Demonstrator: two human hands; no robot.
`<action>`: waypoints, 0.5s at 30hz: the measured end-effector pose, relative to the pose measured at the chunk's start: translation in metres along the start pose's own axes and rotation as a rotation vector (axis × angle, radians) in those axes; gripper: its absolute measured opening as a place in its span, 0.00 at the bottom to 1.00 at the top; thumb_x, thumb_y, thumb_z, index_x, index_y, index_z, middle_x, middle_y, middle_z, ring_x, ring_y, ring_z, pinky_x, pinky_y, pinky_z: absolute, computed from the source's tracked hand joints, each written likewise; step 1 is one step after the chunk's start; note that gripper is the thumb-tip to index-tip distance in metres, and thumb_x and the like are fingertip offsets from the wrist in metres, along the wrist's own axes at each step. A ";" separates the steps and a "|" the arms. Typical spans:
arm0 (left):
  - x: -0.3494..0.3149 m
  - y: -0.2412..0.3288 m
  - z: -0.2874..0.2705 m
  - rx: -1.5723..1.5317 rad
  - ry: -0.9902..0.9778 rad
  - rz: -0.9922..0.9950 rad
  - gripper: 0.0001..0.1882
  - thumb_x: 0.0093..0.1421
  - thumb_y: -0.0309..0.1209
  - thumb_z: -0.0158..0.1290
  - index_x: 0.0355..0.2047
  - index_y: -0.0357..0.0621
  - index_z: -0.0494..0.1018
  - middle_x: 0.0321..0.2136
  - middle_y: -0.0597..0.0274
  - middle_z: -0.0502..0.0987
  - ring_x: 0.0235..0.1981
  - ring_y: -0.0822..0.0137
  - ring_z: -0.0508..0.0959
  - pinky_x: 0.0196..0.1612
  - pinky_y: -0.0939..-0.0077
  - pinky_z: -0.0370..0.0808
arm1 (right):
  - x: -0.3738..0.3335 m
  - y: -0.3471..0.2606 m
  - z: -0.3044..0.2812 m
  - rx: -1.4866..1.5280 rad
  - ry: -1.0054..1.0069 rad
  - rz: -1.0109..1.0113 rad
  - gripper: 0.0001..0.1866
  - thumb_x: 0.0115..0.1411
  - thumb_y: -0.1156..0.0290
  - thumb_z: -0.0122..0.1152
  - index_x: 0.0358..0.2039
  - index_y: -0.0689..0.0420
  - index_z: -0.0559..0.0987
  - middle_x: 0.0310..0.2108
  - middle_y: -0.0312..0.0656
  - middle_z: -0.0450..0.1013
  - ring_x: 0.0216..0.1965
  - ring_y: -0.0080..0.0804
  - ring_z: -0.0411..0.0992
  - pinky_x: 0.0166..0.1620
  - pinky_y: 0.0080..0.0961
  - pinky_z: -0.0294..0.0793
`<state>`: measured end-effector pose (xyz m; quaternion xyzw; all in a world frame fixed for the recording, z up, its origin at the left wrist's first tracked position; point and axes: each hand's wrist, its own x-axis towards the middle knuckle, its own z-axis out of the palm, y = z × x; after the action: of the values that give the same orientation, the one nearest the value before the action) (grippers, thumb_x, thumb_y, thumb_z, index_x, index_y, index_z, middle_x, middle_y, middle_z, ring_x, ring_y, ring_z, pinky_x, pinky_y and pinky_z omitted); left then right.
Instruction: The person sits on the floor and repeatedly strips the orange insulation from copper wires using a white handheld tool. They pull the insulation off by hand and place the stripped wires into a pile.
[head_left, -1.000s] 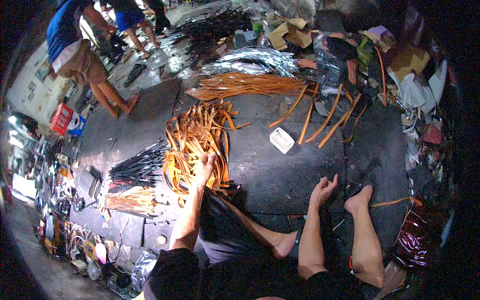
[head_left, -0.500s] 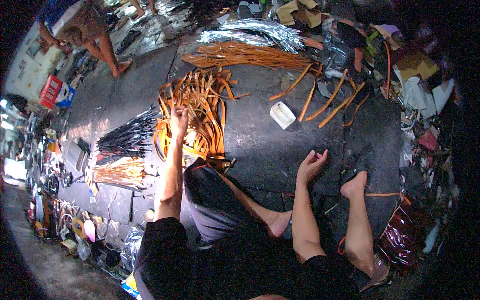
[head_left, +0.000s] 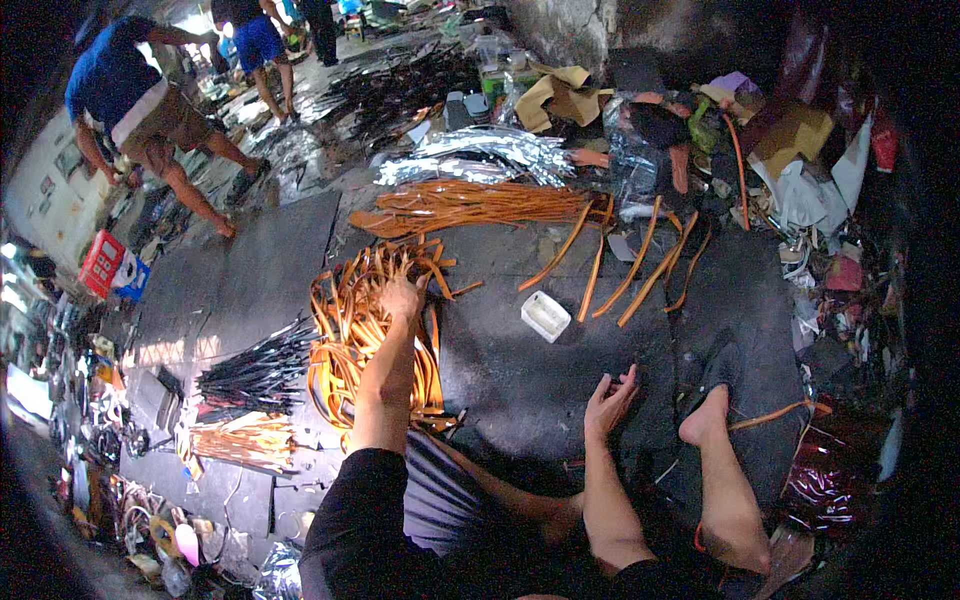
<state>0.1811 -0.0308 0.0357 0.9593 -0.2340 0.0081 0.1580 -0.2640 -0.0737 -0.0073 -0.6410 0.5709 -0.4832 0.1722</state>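
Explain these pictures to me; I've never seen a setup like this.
There is no machine here, just two bare hands. All the pictures come from a wide fisheye camera on the wearer's head, looking down, which is why edges look bent.

The left hand rests on a tangled pile of orange strips; whether it grips any is hard to tell. The right hand is loosely open and seems to hold nothing.

On the dark mat, black strips lie left of the tangle and a white tray to its right. Beyond the tangle lie a brownish-orange bundle and, farther off, silvery strips.
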 end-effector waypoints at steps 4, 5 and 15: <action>0.016 -0.008 0.008 -0.036 -0.105 -0.115 0.25 0.56 0.51 0.55 0.42 0.42 0.76 0.39 0.48 0.80 0.44 0.50 0.80 0.45 0.58 0.76 | -0.004 -0.005 0.000 -0.034 0.003 0.005 0.32 0.63 0.67 0.57 0.64 0.58 0.58 0.48 0.52 0.67 0.44 0.43 0.66 0.46 0.36 0.69; 0.020 -0.008 0.009 -0.060 -0.091 -0.138 0.24 0.56 0.50 0.55 0.42 0.42 0.75 0.39 0.48 0.80 0.44 0.51 0.80 0.45 0.58 0.76 | -0.002 -0.005 -0.001 -0.026 0.004 0.012 0.31 0.62 0.67 0.57 0.64 0.57 0.58 0.48 0.52 0.67 0.44 0.44 0.67 0.46 0.36 0.69; 0.009 0.002 -0.101 -1.199 -0.185 0.244 0.18 0.63 0.47 0.53 0.30 0.43 0.74 0.22 0.73 0.69 0.24 0.78 0.64 0.27 0.82 0.60 | -0.005 -0.001 0.000 -0.016 0.050 -0.110 0.30 0.64 0.68 0.55 0.64 0.59 0.59 0.43 0.48 0.65 0.34 0.36 0.65 0.39 0.32 0.69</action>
<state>0.1941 -0.0056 0.1328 0.6666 -0.3183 -0.1902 0.6466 -0.2631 -0.0694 -0.0086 -0.6605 0.5426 -0.5035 0.1259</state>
